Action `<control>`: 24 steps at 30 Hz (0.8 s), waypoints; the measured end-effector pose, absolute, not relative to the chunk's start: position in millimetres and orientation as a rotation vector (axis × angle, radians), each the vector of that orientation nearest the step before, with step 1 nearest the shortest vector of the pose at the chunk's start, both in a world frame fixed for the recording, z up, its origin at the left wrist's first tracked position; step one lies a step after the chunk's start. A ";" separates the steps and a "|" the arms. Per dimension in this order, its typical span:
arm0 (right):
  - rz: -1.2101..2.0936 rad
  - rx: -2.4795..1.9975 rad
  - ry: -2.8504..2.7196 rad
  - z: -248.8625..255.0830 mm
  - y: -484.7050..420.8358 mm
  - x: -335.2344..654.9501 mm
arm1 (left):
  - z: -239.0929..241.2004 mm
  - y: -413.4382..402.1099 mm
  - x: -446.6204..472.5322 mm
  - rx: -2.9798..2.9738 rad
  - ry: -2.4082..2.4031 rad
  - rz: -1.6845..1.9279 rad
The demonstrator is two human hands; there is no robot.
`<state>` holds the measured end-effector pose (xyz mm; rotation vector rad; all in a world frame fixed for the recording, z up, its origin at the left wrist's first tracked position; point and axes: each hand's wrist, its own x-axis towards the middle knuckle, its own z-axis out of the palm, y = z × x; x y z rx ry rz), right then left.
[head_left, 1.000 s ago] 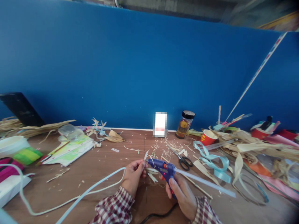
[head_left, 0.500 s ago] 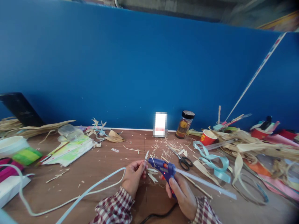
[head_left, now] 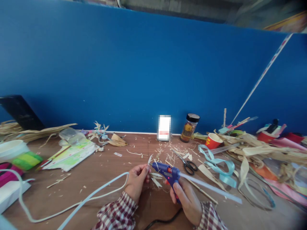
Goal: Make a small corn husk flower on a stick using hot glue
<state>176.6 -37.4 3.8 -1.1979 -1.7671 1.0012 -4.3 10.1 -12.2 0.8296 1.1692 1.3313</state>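
Between both hands, glue gun (head_left: 168, 172) nozzle meets husk sliver (head_left: 150, 158).

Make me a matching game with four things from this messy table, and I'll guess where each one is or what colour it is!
Things:
1. glue gun
2. husk strip
3. paper cup
4. scissors

Clues:
A. red
B. pinched in the left hand
C. lying on the table, with black handles
D. gripped in the right hand

Pairs: 1-D, 2-B, 3-A, 4-C
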 end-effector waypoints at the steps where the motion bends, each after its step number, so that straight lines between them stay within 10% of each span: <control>1: 1.002 -1.203 -1.771 4.2 -37.5 176.6 | -12.2 10.1 -4.3 0.831 1.166 1.331; 24: 0.886 -1.198 -1.818 6.3 -38.3 178.7 | -5.7 10.6 -4.4 0.673 1.155 1.367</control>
